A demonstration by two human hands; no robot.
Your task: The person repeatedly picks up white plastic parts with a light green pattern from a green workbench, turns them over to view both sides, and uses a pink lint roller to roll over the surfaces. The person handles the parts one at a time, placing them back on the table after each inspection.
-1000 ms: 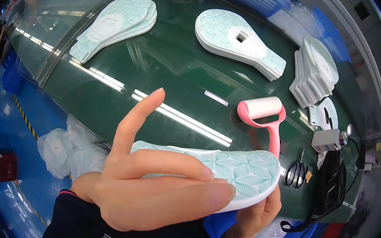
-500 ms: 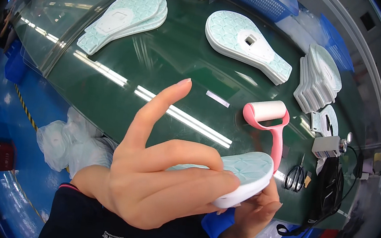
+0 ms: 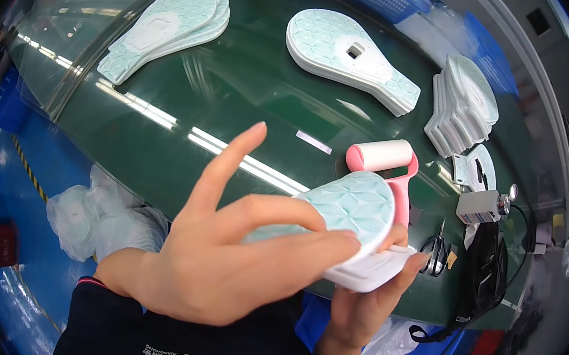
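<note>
A mint-green, paddle-shaped panel with a raised petal pattern is held in front of me, tilted up at its right end. My left hand grips its near side, index finger stretched upward. Beneath it sits a white plastic piece, its right end apart from the panel. My right hand holds this white piece from below at the right, with a finger in the gap between the two. The left ends of both pieces are hidden behind my left hand.
Stacks of mint paddle-shaped panels lie at the far left and far middle; white shells are stacked right. A pink-handled lint roller, scissors, a metal-topped bottle and black pouch lie on the green table.
The panel's right end has risen and tilted away from the white piece, which now shows below it. My right hand has a finger in the gap. The whole view has shifted slightly.
</note>
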